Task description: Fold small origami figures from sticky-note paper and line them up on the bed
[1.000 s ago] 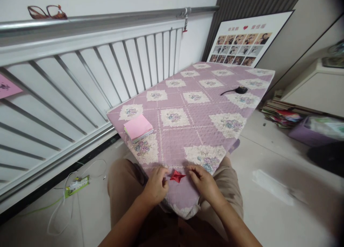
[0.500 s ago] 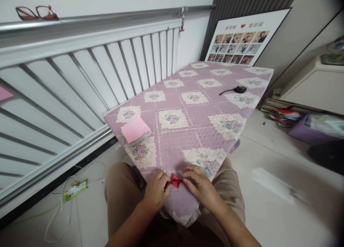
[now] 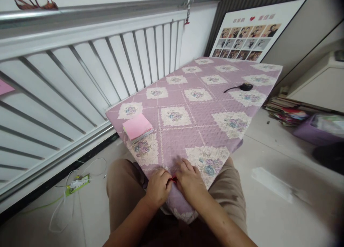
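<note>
Between my two hands, at the near corner of the cloth-covered table (image 3: 172,152), is a small piece of folded red paper (image 3: 174,178), mostly hidden by my fingers. My left hand (image 3: 158,186) pinches its left side with thumb and forefinger. Over its right side lies my right hand (image 3: 189,179), fingers bent and pressed on the paper. A stack of square paper sheets (image 3: 138,127), pink on top, sits near the table's left edge, beyond my left hand.
A black round object with a short strap (image 3: 245,87) lies at the table's far right. A white radiator (image 3: 134,61) runs along the left, with glasses (image 3: 36,3) on the pipe above. On the floor at left is a power strip (image 3: 77,183) with cables.
My right hand has moved left and closed in over the red paper, which showed as a pointed folded shape before. The view has shifted slightly.
</note>
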`<state>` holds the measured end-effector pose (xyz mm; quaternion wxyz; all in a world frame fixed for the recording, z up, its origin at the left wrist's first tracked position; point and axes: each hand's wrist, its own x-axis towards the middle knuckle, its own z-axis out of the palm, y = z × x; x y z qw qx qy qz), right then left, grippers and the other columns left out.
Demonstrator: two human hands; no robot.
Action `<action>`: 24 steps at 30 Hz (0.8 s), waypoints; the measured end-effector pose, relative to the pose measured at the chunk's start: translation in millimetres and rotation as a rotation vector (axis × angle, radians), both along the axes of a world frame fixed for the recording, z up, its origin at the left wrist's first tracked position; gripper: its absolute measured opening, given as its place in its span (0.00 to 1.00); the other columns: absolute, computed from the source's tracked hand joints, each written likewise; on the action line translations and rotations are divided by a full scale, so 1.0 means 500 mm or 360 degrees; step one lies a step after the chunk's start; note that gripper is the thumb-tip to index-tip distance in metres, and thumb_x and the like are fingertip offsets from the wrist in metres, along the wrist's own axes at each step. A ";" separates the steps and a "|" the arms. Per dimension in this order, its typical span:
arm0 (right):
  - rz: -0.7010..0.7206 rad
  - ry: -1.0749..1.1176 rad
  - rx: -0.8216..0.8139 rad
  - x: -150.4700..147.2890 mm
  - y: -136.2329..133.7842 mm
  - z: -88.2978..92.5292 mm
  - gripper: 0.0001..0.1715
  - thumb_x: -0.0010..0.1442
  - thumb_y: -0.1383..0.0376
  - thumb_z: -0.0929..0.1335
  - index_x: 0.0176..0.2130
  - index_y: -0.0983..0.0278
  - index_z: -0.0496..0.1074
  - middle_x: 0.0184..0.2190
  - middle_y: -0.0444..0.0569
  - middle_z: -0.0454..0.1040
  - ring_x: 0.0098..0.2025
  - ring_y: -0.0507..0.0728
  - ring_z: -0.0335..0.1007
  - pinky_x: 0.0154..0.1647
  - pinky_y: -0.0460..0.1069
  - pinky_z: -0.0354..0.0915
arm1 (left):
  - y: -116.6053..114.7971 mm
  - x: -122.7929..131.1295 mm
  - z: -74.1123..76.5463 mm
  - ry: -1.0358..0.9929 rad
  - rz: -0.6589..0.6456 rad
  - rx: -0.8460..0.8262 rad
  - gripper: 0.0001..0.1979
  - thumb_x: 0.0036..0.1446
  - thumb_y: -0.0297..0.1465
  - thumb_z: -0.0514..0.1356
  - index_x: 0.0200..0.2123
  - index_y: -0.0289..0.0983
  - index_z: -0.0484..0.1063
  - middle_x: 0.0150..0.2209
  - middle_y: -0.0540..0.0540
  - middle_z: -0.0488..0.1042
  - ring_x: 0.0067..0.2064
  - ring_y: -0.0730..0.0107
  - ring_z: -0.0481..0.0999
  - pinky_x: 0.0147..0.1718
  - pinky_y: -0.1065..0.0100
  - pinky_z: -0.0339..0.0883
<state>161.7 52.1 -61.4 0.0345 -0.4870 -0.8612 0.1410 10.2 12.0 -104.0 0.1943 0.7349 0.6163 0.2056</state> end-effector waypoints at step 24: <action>-0.0459 0.0664 0.0497 0.166 0.187 -0.088 0.13 0.51 0.67 0.64 0.37 0.62 0.74 0.44 0.54 0.73 0.48 0.62 0.69 0.51 0.58 0.64 | 0.049 0.004 -0.010 -0.0469 0.0240 -0.0065 0.09 0.50 0.20 0.54 0.29 0.38 0.70 0.32 0.48 0.70 0.36 0.67 0.69 0.37 0.67 0.59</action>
